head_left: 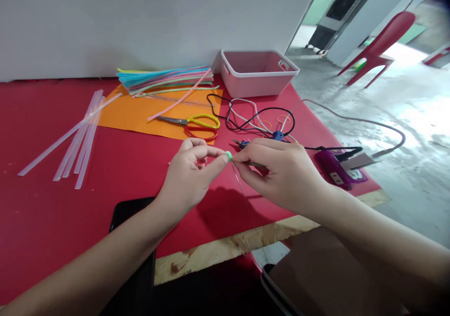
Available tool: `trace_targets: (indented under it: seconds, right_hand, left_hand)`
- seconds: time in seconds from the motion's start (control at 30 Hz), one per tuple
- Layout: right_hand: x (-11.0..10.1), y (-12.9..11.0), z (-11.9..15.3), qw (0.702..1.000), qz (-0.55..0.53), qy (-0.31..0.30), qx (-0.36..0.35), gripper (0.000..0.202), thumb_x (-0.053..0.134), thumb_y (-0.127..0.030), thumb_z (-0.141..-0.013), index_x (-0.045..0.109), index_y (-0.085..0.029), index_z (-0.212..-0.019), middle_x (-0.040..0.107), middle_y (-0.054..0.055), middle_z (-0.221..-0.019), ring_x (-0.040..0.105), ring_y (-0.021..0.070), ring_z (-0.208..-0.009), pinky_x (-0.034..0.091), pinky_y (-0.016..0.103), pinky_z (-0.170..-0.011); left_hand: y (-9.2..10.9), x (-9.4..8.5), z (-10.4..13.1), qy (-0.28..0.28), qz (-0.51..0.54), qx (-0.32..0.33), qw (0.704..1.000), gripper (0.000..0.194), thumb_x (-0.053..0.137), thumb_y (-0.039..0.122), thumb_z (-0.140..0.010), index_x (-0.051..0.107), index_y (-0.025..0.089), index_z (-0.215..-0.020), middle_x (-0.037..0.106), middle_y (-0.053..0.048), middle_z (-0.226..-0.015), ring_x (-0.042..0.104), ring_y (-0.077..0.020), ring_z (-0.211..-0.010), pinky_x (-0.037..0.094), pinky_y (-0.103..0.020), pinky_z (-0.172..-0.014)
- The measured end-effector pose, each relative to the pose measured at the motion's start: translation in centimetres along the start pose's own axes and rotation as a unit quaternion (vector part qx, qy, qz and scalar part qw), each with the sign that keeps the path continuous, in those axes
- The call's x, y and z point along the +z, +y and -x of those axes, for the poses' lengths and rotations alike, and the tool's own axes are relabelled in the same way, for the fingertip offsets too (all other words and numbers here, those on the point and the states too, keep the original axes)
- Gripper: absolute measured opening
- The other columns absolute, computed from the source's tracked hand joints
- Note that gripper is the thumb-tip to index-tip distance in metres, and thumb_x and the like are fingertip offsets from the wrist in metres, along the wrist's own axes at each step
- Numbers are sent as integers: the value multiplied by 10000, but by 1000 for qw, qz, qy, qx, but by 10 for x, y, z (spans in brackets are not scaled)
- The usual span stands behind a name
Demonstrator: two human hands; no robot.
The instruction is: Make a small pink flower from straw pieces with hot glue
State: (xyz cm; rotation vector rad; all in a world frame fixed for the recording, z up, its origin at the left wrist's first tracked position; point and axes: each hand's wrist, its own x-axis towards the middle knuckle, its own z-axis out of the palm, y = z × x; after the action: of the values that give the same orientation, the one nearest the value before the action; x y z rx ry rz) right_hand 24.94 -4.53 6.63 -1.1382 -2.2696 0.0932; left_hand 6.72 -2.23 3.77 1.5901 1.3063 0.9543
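Red-topped table [133, 166]; orange sheet [123, 114], glue sticks [82, 140], pink bin [258, 84], black tablet [130, 210] on it.

The small rounded piece [228, 156] is light green. The flat paper sheet [121, 114] is plain orange; the long-bladed metal scissors [186, 122] have one yellow and one red loop handle. The open rectangular plastic bin [253, 84] is pink, white-rimmed.

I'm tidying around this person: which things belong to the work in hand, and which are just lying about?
Likely in the work:
- green piece, between left hand and right hand
- pipe cleaners, probably supplies
- scissors, within reach

Apparently lying about:
- black device
- purple power strip
- red chair
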Motion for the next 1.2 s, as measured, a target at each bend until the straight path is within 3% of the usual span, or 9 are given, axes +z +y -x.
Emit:
trace_targets:
  seconds: [0.2,0.43,0.63,0.8,0.93,1.03,1.2]
  right_hand:
    - [-7,2,-3,998,-35,-14,45,76,630,-113,-811,675,-162,-847,662,-17,-738,562,82,-627,429,201,-589]
    - [-14,14,-9,998,20,-37,-42,132,532,-131,-898,661,-155,-905,686,69,-898,623,198,-886,494,319,-762]
    - [-14,19,-16,996,-44,-52,-50,162,558,-78,-874,684,-177,-888,695,39,-886,620,161,-868,493,288,-772]
    - [-13,24,-23,983,-155,-88,48,35,688,-188,-827,707,-177,-854,701,-6,-797,598,101,-703,470,231,-642]
    - [-11,24,-21,967,-218,-83,106,86,688,-249,-824,711,-169,-845,681,-6,-750,571,89,-632,438,219,-552]
    - [-11,22,-17,955,-244,-81,148,119,686,-279,-820,710,-163,-825,668,-9,-713,557,80,-589,423,204,-509]
    - [-15,14,-14,951,-234,-75,190,108,687,-270,-804,709,-164,-805,683,0,-705,584,98,-590,446,214,-515]
  left_hand:
    - [2,-1,2,-20,14,-5,1000,173,672,364,-777,748,223,-842,468,-27,-971,492,-132,-800,437,-240,-595]
    - [2,1,3,-60,37,0,998,135,681,309,-753,731,205,-824,436,-25,-991,491,-118,-778,431,-251,-609]
    - [-3,2,4,-101,71,24,992,35,665,233,-753,679,201,-746,412,-22,-1045,465,-91,-738,467,-280,-695]
    - [-3,3,7,-114,89,38,989,62,658,259,-777,683,206,-758,410,-43,-1068,512,-133,-853,505,-306,-755]
    - [-1,2,6,-75,86,49,992,78,663,269,-766,699,208,-799,402,-55,-1087,513,-176,-997,506,-333,-839]
    - [-3,2,5,-45,73,59,995,91,672,283,-758,698,206,-799,394,-64,-1105,485,-207,-1083,491,-359,-896]
    - [-6,2,6,-20,48,66,996,110,661,297,-782,697,205,-830,389,-67,-1131,497,-205,-1062,495,-381,-908]
